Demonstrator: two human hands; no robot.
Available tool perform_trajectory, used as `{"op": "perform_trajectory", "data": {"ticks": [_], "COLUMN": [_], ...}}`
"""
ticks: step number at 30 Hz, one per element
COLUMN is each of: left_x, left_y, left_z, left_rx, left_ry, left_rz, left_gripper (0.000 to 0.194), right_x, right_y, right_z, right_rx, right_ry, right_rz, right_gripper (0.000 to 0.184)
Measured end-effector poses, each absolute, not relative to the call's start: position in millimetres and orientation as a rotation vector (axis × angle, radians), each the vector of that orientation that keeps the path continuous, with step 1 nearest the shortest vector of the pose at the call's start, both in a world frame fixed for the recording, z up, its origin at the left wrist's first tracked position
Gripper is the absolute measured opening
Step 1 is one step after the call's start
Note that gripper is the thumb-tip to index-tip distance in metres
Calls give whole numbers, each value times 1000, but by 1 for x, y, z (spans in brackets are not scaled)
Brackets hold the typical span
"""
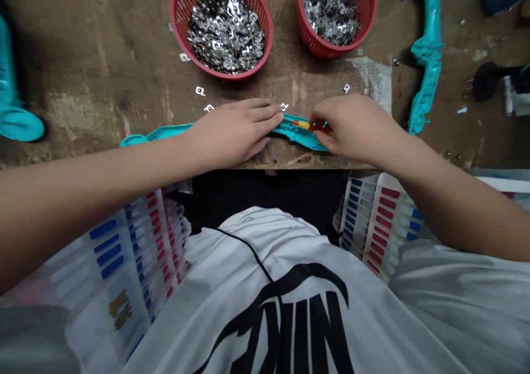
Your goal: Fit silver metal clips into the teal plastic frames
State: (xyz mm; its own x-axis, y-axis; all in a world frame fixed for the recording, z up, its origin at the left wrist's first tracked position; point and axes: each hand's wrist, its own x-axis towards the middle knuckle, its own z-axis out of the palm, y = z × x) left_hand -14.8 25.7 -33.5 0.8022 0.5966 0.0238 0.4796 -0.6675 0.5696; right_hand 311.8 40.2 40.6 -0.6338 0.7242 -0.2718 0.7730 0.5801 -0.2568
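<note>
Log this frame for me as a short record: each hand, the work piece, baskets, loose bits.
left hand: left hand laid over the turquoise part
right hand: right hand gripping an orange-and-yellow tool
work piece: turquoise part, lying near the table's edge
baskets: two red baskets holding metal pieces
loose bits: several metal pieces scattered on the table

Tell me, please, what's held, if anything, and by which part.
The right hand holds a tool by its orange handle; the left hand rests on the turquoise strip.
</note>
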Motion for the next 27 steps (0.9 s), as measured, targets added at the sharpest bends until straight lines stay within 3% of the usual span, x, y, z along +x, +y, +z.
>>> {"op": "perform_trajectory", "data": {"ticks": [5, 12, 19, 25, 27], "left_x": [-17, -17, -17, -19, -18], "left_y": [36, 35, 35, 26, 24], "left_z": [-51, -50, -46, -47, -47], "left_rx": [2356, 2317, 2364, 2318, 2327], "left_ry": [767, 782, 762, 933, 936], "left_rz": [333, 345, 322, 372, 398], "left_gripper": [64, 59, 60, 64, 70], "right_x": [274, 259, 288, 301, 303], "right_y": [21, 9, 18, 47, 52], "right_z": [67, 61, 29, 54, 55], "right_rx": [1196, 1138, 1297, 1488, 1545], "right_ry": [2412, 2385, 2649, 2521, 2662], "right_rz": [-226, -280, -422, -211, -306], "right_gripper": [35, 45, 32, 29, 25]}}
